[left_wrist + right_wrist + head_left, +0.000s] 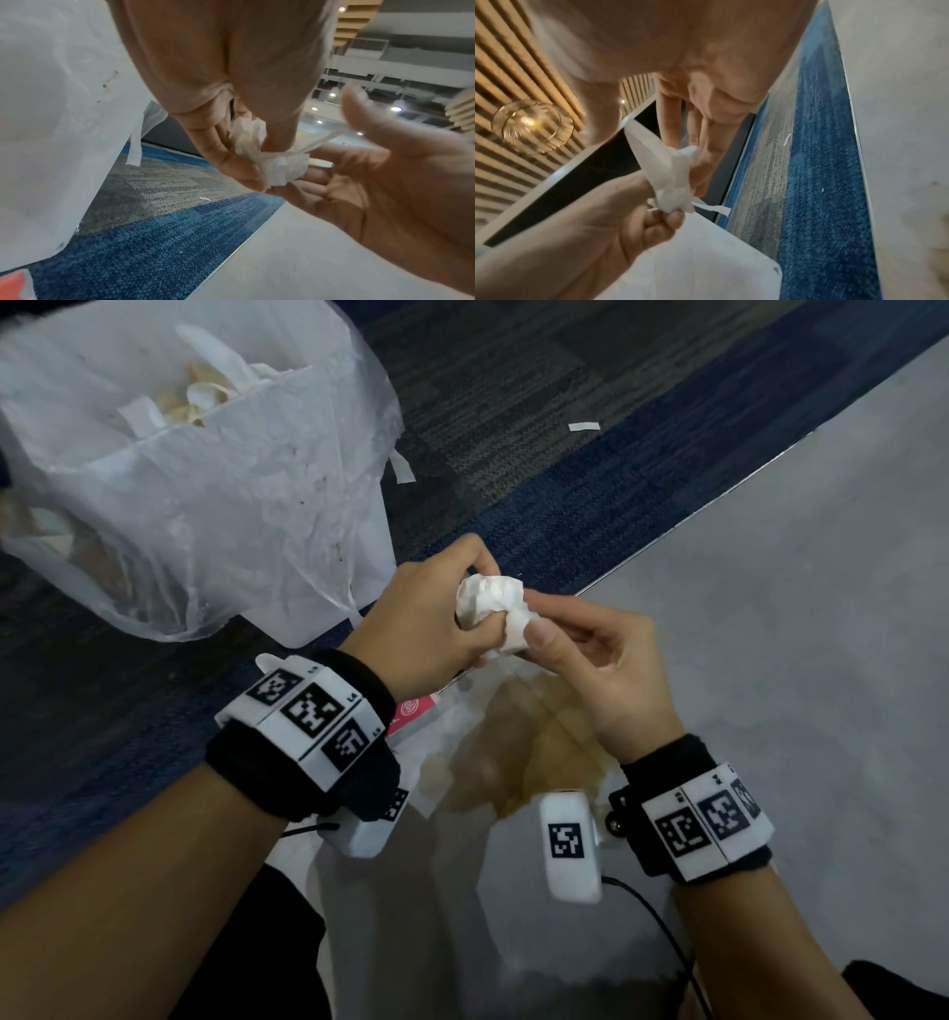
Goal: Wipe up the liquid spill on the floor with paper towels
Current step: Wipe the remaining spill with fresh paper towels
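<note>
A crumpled white paper towel wad point(492, 603) is held between both hands, above the floor. My left hand point(470, 613) curls its fingers round the wad's left side. From the right, my right hand point(531, 626) pinches it with thumb and fingertips. In the left wrist view the wad point(259, 156) sits between the fingers of both hands, and in the right wrist view the wad point(670, 176) shows a thin torn strip hanging off it. Below the hands a brown liquid spill point(544, 742) lies on the grey floor point(770, 608). A stained, soaked paper towel point(452, 762) lies at its left edge.
A white plastic bag point(205, 495) holding used, stained towels stands on the blue and grey carpet point(539, 454) at the upper left. A pink packet point(411, 713) lies by my left wrist. A small paper strip point(584, 426) lies on the carpet. A black cable point(662, 932) trails near my right forearm.
</note>
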The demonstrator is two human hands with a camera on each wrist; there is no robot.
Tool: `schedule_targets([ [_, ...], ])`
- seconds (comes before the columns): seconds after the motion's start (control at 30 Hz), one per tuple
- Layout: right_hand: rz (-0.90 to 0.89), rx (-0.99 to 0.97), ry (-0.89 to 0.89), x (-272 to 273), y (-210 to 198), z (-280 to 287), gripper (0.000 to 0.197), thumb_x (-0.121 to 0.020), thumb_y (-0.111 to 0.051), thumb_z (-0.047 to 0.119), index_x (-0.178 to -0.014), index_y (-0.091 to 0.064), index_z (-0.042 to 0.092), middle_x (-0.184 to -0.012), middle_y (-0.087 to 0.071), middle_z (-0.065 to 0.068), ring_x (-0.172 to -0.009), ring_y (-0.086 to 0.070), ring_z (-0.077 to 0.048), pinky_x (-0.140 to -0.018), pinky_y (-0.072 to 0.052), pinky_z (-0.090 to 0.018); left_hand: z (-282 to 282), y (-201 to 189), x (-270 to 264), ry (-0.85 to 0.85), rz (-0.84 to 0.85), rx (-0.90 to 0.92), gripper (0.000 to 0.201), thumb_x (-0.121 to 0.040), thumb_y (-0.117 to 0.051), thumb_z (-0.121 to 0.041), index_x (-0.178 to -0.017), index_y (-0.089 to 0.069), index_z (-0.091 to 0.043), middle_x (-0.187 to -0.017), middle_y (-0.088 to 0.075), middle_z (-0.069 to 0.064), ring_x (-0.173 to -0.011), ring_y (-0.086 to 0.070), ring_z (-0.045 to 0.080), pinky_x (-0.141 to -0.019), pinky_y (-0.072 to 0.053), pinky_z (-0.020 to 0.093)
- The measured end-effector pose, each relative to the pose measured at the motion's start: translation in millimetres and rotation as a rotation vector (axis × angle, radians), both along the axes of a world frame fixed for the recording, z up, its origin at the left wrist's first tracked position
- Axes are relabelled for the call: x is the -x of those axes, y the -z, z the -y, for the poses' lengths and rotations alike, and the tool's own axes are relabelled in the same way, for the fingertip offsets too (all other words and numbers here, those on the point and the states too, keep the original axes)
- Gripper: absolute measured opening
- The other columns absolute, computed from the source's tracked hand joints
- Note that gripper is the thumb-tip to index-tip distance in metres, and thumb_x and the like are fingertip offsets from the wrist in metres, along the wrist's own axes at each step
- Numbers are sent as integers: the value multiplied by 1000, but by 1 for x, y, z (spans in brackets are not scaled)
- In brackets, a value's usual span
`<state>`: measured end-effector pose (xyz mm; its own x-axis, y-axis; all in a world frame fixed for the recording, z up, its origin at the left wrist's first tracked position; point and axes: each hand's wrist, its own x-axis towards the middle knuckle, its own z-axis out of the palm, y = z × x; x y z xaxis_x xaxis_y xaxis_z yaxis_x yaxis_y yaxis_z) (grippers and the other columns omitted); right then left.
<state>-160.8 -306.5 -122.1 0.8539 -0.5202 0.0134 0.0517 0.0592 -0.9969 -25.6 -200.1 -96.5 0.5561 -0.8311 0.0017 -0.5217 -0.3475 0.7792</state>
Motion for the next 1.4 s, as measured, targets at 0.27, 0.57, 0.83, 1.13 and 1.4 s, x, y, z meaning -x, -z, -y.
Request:
schedule_targets([
  [0.27, -36, 93, 114, 0, -2, 13, 24, -78, -73, 0, -101, -68, 5, -82, -71, -18, -69, -71, -25, -65, -59, -30, 5, -4, -1, 15, -469, 84, 29, -86, -66, -8, -111, -55, 2, -81, -73, 11, -60, -71, 22, -50, -53, 24],
  [0.57, -119, 192, 40, 3, 10, 29, 18, -78, -73, -3, -89, -71, 11, -81, -73, -4, -68, -70, -17, -65, -59, -30, 7, 5, 3, 63, -506, -45, 16, -93, -57, -12, -106, -53, -4, -89, -73, 19, -74, -74, 24, -67, -60, 33],
  [0.83, -720, 721, 145, 27, 116, 107, 11, -81, -71, 8, -86, -73, 17, -81, -62, -2, -77, -64, -29, -74, -52, -35, -23, -3, -23, 259, 1, -712, 39, -92, -50, -45, -126, -52, -25, -113, -65, -6, -98, -61, 15, -90, -49, 32],
  [1.13, -729, 894, -206, -37, 120, 34, 20, -87, -59, 5, -102, -72, 10, -105, -66, -12, -98, -61, -27, -75, -32, -15, -57, -14, -35, 218, -67, -882, 34, -92, -45, -50, -111, -63, -29, -89, -73, -4, -86, -68, 13, -80, -54, 33],
  [1.4, -691, 876, -726, -31, 145, -113, 25, -82, -57, 1, -105, -64, 9, -111, -55, -14, -98, -60, -34, -84, -50, -36, -63, -13, -42, 184, -86, -851, 35, -93, -44, -46, -112, -62, -22, -97, -73, -3, -88, -69, 15, -70, -50, 23],
])
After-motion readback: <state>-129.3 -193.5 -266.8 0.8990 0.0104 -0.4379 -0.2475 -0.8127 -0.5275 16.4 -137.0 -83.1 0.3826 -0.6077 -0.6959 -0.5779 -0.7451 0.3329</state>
